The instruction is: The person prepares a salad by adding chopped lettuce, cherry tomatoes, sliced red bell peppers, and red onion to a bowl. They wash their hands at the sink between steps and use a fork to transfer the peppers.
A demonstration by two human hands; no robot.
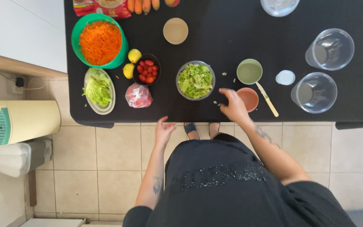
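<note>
Black table (pixel 232 25), right hand (pixel 233 106) loose-gripped between lettuce bowl (pixel 195 80) and terracotta bowl (pixel 249 98); left hand (pixel 164 131) released at edge.

a home kitchen, seen from above. a black tabletop (pixel 232 25) carries salad makings: a green bowl of grated carrot (pixel 100 40) at upper left, a plate of lettuce leaves (pixel 98 90) below it, a dark bowl of small tomatoes (pixel 146 69), two lemons (pixel 131 62), a glass bowl of chopped lettuce (pixel 195 80) in the middle and whole carrots (pixel 143 5) at the top edge. beige floor tiles (pixel 106 155), a wall socket (pixel 18 82) and a lidded bin (pixel 19 156) at the left suit a household room.
</note>
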